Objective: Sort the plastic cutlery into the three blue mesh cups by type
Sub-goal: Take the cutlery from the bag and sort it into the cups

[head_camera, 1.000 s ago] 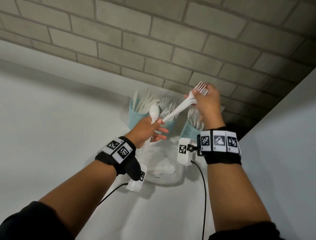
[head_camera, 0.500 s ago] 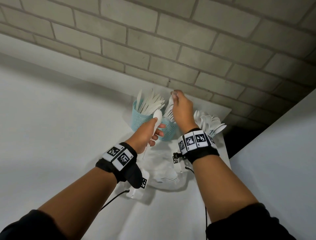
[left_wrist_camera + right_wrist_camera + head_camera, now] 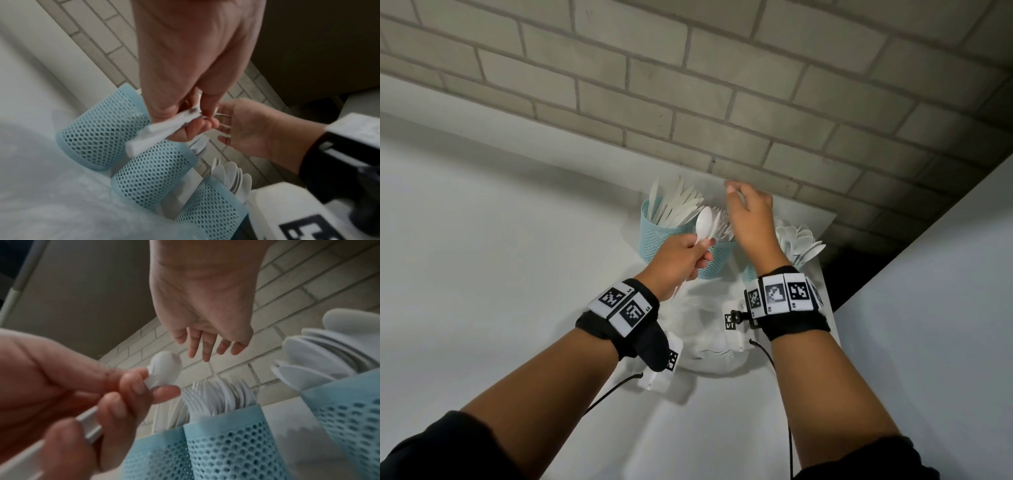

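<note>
L hand (image 3: 681,257) pinches spoon (image 3: 703,224) by handle; R hand (image 3: 751,219) at 3 o'clock, above fork cup (image 3: 714,260), fingers spread, empty.

We see a grey brick wall (image 3: 688,85) behind the white surface (image 3: 482,240), and a clear plastic bag (image 3: 717,346) lying crumpled on that surface.
</note>
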